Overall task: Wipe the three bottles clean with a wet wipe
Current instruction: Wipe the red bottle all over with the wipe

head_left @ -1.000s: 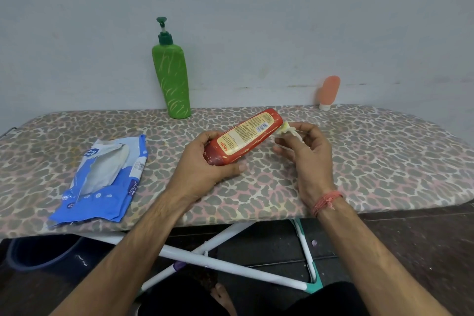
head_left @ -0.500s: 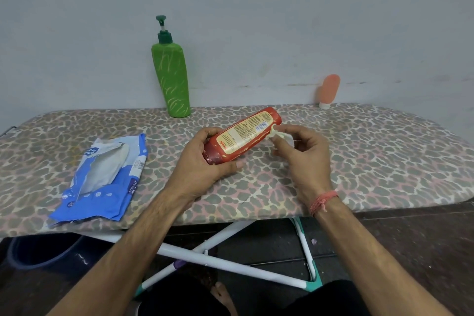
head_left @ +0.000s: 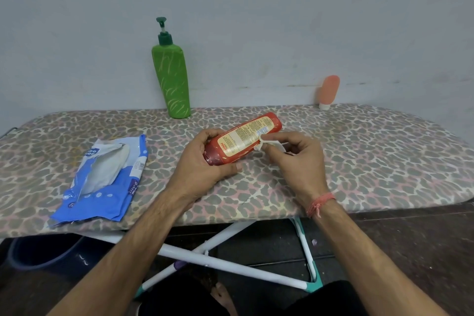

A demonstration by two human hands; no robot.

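Wipe (head_left: 262,141) slid onto red bottle (head_left: 243,141) label | green pump bottle (head_left: 171,79) behind

On the worktop (head_left: 384,156), the pump bottle (head_left: 171,79) stands upright at the back edge, left of centre, close to the wall. The small tube (head_left: 329,91) stands cap-down at the back right, leaning against the wall, well apart from the pump bottle. The wipes packet (head_left: 102,179) lies flat at the front left. Between packet and tube, near the middle, the labelled bottle (head_left: 243,140) lies tilted above the worktop, its lower end in the left hand (head_left: 202,172). The right hand (head_left: 295,159), just right of it, presses a wet wipe (head_left: 264,140) against its side.
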